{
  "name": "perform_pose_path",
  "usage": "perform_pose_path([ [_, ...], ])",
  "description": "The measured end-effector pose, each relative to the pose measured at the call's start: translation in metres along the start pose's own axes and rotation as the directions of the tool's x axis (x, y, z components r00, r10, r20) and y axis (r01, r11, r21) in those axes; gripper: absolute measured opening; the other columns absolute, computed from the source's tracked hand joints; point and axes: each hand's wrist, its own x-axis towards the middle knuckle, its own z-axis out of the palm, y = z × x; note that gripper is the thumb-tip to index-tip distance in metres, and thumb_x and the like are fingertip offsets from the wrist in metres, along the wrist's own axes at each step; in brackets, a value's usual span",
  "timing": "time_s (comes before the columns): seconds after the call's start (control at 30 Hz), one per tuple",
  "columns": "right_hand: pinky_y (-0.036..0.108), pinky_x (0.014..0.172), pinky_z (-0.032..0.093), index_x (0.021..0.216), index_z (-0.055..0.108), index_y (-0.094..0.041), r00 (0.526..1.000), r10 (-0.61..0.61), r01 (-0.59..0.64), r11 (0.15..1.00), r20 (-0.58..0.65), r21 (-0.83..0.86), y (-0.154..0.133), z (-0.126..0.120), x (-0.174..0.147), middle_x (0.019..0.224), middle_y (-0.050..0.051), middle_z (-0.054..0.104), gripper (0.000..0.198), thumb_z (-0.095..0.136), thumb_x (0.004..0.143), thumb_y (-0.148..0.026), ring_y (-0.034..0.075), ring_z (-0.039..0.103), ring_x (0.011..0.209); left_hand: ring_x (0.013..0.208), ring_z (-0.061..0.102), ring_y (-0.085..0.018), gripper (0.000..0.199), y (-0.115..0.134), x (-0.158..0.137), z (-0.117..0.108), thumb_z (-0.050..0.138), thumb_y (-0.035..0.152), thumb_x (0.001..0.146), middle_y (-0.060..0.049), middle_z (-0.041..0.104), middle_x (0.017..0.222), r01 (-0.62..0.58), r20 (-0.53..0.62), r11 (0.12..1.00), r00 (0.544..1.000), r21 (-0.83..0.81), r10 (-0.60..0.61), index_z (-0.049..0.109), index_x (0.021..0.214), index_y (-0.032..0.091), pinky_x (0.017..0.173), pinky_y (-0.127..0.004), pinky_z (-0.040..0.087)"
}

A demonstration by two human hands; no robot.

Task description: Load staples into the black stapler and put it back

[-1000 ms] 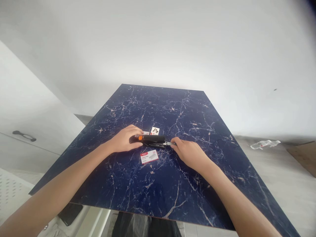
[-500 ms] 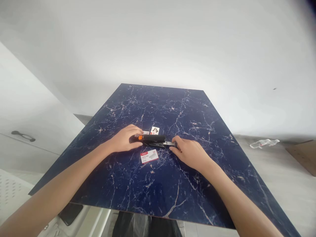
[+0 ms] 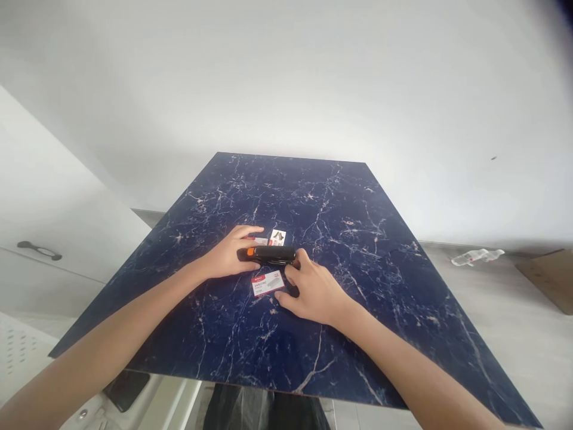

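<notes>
A black stapler (image 3: 277, 254) with an orange patch lies crosswise near the middle of the table. My left hand (image 3: 228, 251) is closed around its left end, thumb on the near side and fingers on the far side. The bent fingers of my right hand (image 3: 316, 289) touch the stapler's right end. Its thumb stands apart, close to a white and red staple box (image 3: 267, 283) in front of the stapler. Behind the stapler is a small white card or box (image 3: 278, 237) with a dark picture. Another white and red box (image 3: 260, 241) beside it is partly hidden by my left hand.
The dark blue marbled table (image 3: 277, 191) has its far edge near a pale wall. To the right on the floor lie clear plastic bottles (image 3: 477, 257) and a cardboard box (image 3: 548, 278). A white cabinet with a dark handle (image 3: 39, 250) stands to the left.
My right hand has moved left, and the metal strip sticking out of the stapler's right end no longer shows. Its thumb has come away. My left hand still holds the stapler.
</notes>
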Motion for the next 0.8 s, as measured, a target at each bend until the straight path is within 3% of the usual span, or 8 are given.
perform_pose_path([
  [0.17,0.026,0.059,0.036,0.079,0.053,-0.019,0.997,0.023,-0.013,0.990,-0.076,0.139,0.006,0.005,0.007,0.098,0.002,0.046,0.029,0.065,0.091,-0.043,0.010,0.045,0.063,0.143,0.038,-0.037,0.038,0.012,0.003,0.006,0.082,0.046,0.081,-0.008,0.049,0.154,-0.001,-0.071,0.998,0.997,0.070,0.006,0.075,0.112,0.026,0.118,-0.060,0.036],
  [0.3,0.029,0.063,0.037,0.081,0.049,-0.021,0.967,0.175,-0.150,0.978,-0.186,0.144,0.017,0.004,0.010,0.104,0.004,0.053,0.029,0.052,0.101,-0.042,0.012,0.050,0.067,0.122,0.053,-0.037,0.033,0.047,0.005,0.026,0.076,0.052,0.086,-0.012,0.065,0.124,0.151,-0.261,0.971,0.960,0.185,-0.100,0.077,0.098,0.021,0.105,-0.060,0.045],
  [0.37,0.029,0.063,0.037,0.084,0.048,-0.022,0.949,0.232,-0.198,0.965,-0.212,0.171,0.022,0.003,0.010,0.100,0.003,0.056,0.026,0.049,0.102,-0.039,0.014,0.053,0.068,0.108,0.060,-0.033,0.033,0.066,0.005,0.034,0.064,0.051,0.095,-0.012,0.068,0.111,0.157,-0.214,0.980,0.968,0.122,-0.128,0.076,0.103,0.021,0.095,-0.053,0.051],
  [0.47,0.030,0.065,0.039,0.087,0.045,-0.023,0.938,0.276,-0.221,0.942,-0.211,0.253,0.028,-0.001,0.008,0.088,0.001,0.058,0.021,0.043,0.104,-0.035,0.017,0.056,0.070,0.103,0.064,-0.028,0.044,0.085,0.000,0.033,0.051,0.047,0.103,-0.010,0.070,0.114,0.057,-0.009,0.995,0.998,-0.081,-0.058,0.060,0.139,0.025,0.089,-0.043,0.054],
  [0.57,0.031,0.069,0.042,0.088,0.044,-0.024,0.931,0.299,-0.219,0.916,-0.208,0.337,0.030,-0.004,0.005,0.088,0.001,0.062,0.021,0.041,0.104,-0.036,0.018,0.059,0.074,0.111,0.065,-0.030,0.071,0.085,-0.008,0.018,0.063,0.052,0.096,-0.010,0.069,0.125,-0.028,0.147,0.992,0.988,-0.124,0.046,0.038,0.158,0.029,0.090,-0.041,0.054],
  [0.63,0.031,0.070,0.044,0.091,0.045,-0.024,0.927,0.318,-0.226,0.897,-0.201,0.379,0.028,-0.005,0.004,0.093,0.002,0.065,0.022,0.048,0.102,-0.043,0.018,0.061,0.075,0.113,0.065,-0.031,0.080,0.076,-0.012,0.008,0.074,0.048,0.087,-0.009,0.067,0.129,-0.078,0.225,0.995,0.970,-0.069,0.091,0.040,0.157,0.032,0.091,-0.040,0.055],
  [0.7,0.031,0.069,0.045,0.095,0.046,-0.024,0.930,0.319,-0.225,0.886,-0.181,0.405,0.026,-0.004,0.003,0.096,0.002,0.065,0.024,0.057,0.097,-0.046,0.018,0.061,0.074,0.112,0.067,-0.030,0.072,0.064,-0.013,0.002,0.076,0.038,0.085,-0.008,0.067,0.129,-0.073,0.237,0.997,0.969,0.002,0.070,0.048,0.151,0.033,0.091,-0.039,0.056],
  [0.8,0.030,0.068,0.045,0.096,0.047,-0.024,0.941,0.295,-0.209,0.892,-0.165,0.400,0.023,-0.001,0.004,0.093,0.001,0.064,0.026,0.062,0.094,-0.045,0.017,0.061,0.073,0.102,0.070,-0.029,0.050,0.052,-0.009,0.005,0.068,0.035,0.090,-0.010,0.067,0.125,0.095,0.049,0.989,0.994,0.113,-0.101,0.059,0.139,0.028,0.083,-0.039,0.058],
])
